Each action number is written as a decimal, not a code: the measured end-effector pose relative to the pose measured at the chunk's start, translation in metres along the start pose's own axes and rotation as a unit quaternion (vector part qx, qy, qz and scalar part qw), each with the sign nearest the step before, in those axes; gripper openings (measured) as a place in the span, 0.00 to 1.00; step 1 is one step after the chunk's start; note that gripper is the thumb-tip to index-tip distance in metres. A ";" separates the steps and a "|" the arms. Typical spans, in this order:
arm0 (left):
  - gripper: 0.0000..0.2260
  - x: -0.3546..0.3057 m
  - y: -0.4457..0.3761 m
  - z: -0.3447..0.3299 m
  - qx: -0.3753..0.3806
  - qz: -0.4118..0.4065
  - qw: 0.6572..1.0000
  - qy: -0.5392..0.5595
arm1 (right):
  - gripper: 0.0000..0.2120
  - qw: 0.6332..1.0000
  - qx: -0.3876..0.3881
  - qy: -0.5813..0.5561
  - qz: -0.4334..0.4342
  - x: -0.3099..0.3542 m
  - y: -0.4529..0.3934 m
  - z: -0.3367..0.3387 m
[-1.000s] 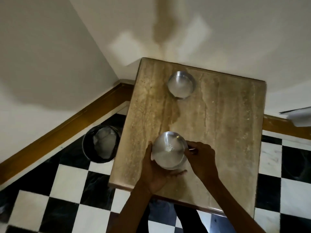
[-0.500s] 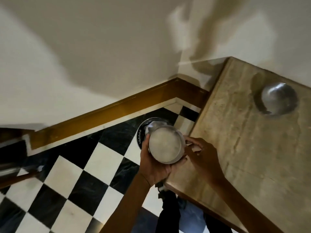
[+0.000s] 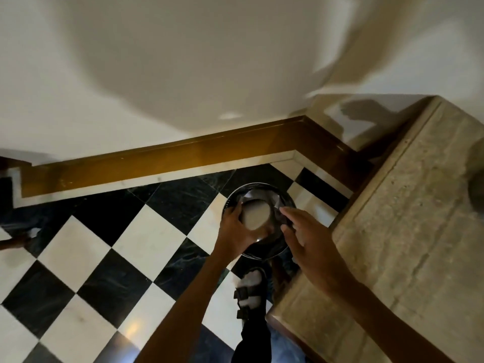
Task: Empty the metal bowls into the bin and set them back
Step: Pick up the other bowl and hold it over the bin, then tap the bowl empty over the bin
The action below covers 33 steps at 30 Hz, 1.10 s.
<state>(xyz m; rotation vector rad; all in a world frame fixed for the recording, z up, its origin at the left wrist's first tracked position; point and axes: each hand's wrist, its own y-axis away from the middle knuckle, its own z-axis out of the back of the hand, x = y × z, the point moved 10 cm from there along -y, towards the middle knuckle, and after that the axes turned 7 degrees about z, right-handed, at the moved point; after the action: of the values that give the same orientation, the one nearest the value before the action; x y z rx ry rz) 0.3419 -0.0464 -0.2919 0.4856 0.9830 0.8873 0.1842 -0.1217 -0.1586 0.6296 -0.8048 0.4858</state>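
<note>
My left hand (image 3: 235,229) grips a metal bowl (image 3: 256,214) and holds it over the round black bin (image 3: 285,199) on the floor. The bowl's mouth faces me and shows a pale, blurred inside. My right hand (image 3: 305,233) hovers just right of the bowl with its fingers spread, holding nothing. A second metal bowl (image 3: 477,196) sits on the stone table at the frame's right edge, mostly cut off. The bin has a pale liner inside and stands beside the table's left edge.
The beige stone table (image 3: 408,231) fills the right side. A black and white chequered floor (image 3: 125,258) lies to the left, bounded by a brown skirting board (image 3: 157,163) and a white wall. My sandalled foot (image 3: 250,292) stands just below the bin.
The bowl went from the table top leftward and down to above the bin. My right hand let go of it and opened. The view swung left toward the floor.
</note>
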 end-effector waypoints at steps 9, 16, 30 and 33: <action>0.58 -0.048 0.055 0.014 -0.002 -0.259 0.959 -0.112 | 0.41 0.903 0.156 0.330 0.227 0.024 0.011 -0.061; 0.59 -0.066 0.059 0.023 -0.026 -0.283 0.947 -0.146 | 0.46 0.892 0.154 0.353 0.237 0.025 0.016 -0.059; 0.56 -0.072 0.065 0.014 -0.037 -0.294 0.944 -0.146 | 0.44 0.889 0.150 0.358 0.241 0.017 0.025 -0.050; 0.55 -0.071 0.065 0.016 -0.049 -0.289 0.948 -0.125 | 0.41 0.925 0.070 0.302 0.220 0.026 0.022 -0.032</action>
<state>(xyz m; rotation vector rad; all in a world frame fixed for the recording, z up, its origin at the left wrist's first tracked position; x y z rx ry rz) 0.3104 -0.0675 -0.2022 0.1964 0.7798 0.3319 0.2024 -0.0800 -0.1476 0.3865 -0.3132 1.0949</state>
